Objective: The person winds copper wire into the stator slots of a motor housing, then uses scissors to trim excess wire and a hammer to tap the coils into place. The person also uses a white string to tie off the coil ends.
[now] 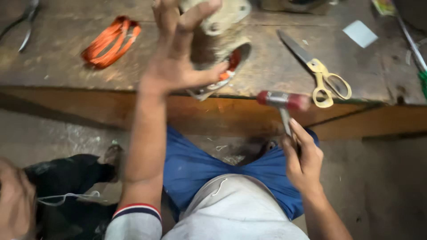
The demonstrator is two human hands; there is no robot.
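Worn brown wooden tabletop (pixel 66 66) fills top of frame. Round grey metal motor part w/ orange copper windings (pixel 224 53) sits at its front edge, top centre. Left hand (pixel 178 66), fingers spread, steadies it; right hand (pixel 304 162) grips red-headed metal hammer (pixel 284 101), lower right. Judgement: keep fingers off strike zone, tap lightly. Yellow-handled scissors (pixel 322 80) and orange wire coil (pixel 111 41) lie aside.

Grey short-sleeved shirt, red, white and navy striped cuff on left sleeve (pixel 135 210), blue trousers (pixel 195 166).

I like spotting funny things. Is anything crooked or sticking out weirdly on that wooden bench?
Yes. The round part under the left hand hangs over the front edge of the bench, with orange windings showing inside. The right hand holds a small hammer just below that edge. The yellow-handled scissors lie slanted, handles near the edge.
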